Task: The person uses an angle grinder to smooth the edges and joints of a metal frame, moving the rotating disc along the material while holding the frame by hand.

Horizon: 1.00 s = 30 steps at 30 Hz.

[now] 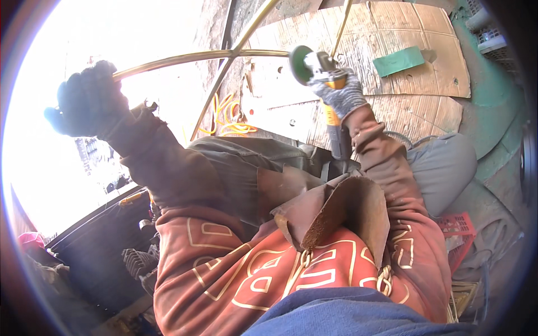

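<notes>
L hand (94, 101), dark glove, is curled round the L end of a curved brass-coloured rod (174, 60); finger detail lost to glare. R hand (343, 94), grey knit glove, is wrapped tight round the neck of a yellow/black angle grinder (332, 115).

Grinder is R of centre, green disc (301, 64) up top, tail end down btwn the knees, nr the brown leather apron (302, 215). Disc's L edge meets the rod's R stretch in view; can't tell if the 2 touch.

Rod crosses a 2nd, slanted rod (208, 101) L of the disc. A 3rd rod (343, 25) comes down from the top edge to just behind the grinder head, so room's tight on that side.

Most open room: R of the grinder, over flat cardboard (417, 28) w/ worn edges; only a green piece (399, 61) lies there, approx mid-sheet. Orange cord (227, 115) is looped below the crossing, nr the slanted rod's lower end. Red crate (457, 227) sits by the R hip.
</notes>
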Each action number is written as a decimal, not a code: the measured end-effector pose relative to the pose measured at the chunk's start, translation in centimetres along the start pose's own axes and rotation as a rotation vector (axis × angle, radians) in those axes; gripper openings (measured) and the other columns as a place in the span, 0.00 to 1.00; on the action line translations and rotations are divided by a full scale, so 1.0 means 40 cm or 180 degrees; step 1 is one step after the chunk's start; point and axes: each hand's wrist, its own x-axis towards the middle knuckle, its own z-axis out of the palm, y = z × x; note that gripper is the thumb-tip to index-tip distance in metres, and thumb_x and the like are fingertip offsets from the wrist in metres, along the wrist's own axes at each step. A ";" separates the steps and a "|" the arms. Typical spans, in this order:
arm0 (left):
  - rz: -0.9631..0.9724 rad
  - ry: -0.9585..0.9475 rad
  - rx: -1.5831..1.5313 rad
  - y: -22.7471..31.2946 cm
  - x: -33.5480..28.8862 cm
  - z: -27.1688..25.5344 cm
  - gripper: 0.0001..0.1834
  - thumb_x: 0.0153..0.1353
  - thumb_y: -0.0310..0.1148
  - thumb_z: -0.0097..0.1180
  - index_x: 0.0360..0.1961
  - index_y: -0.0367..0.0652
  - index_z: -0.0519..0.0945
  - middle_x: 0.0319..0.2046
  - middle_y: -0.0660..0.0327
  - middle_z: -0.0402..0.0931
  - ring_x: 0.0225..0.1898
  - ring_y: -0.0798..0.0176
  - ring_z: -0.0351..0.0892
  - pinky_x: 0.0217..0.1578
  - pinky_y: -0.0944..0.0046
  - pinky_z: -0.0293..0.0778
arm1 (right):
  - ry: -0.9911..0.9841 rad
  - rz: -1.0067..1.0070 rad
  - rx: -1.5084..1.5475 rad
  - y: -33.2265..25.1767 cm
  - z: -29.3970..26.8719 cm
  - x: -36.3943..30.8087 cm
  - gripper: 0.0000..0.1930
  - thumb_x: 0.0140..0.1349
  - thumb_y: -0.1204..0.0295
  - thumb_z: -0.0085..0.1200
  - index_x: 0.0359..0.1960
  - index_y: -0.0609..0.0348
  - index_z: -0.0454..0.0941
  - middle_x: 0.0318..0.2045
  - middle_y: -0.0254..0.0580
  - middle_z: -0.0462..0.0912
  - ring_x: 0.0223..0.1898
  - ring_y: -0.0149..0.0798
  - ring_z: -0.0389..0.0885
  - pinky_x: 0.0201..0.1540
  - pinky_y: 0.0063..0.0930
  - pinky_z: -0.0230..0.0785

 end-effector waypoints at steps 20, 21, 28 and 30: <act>0.0032 0.0168 0.0212 0.025 -0.009 0.008 0.31 0.59 0.58 0.30 0.15 0.48 0.74 0.14 0.66 0.65 0.16 0.63 0.56 0.28 0.57 0.56 | 0.0049 -0.0585 -0.0139 -0.032 0.051 -0.037 0.20 0.45 0.75 0.68 0.40 0.63 0.75 0.30 0.38 0.81 0.29 0.28 0.79 0.29 0.21 0.72; -0.0028 0.0046 0.0228 0.023 -0.004 0.004 0.30 0.58 0.58 0.30 0.13 0.48 0.73 0.14 0.66 0.65 0.16 0.64 0.56 0.28 0.57 0.56 | -0.0087 -0.0476 -0.0080 -0.043 0.045 -0.036 0.18 0.45 0.76 0.67 0.38 0.63 0.76 0.29 0.37 0.81 0.28 0.28 0.79 0.28 0.20 0.72; 0.0197 0.0848 0.0117 0.006 -0.024 -0.048 0.27 0.56 0.56 0.32 0.10 0.51 0.69 0.12 0.66 0.63 0.15 0.64 0.54 0.27 0.57 0.55 | 0.0243 0.0221 -0.0229 -0.014 -0.039 0.013 0.11 0.48 0.73 0.65 0.33 0.60 0.80 0.26 0.35 0.81 0.24 0.25 0.76 0.26 0.19 0.70; 0.0163 0.0804 0.0240 0.022 -0.028 -0.060 0.27 0.56 0.55 0.33 0.10 0.50 0.69 0.12 0.66 0.63 0.15 0.63 0.56 0.26 0.57 0.56 | 0.0372 -0.0091 0.0173 -0.026 0.012 0.001 0.07 0.48 0.74 0.64 0.29 0.58 0.81 0.23 0.33 0.80 0.21 0.25 0.75 0.23 0.20 0.69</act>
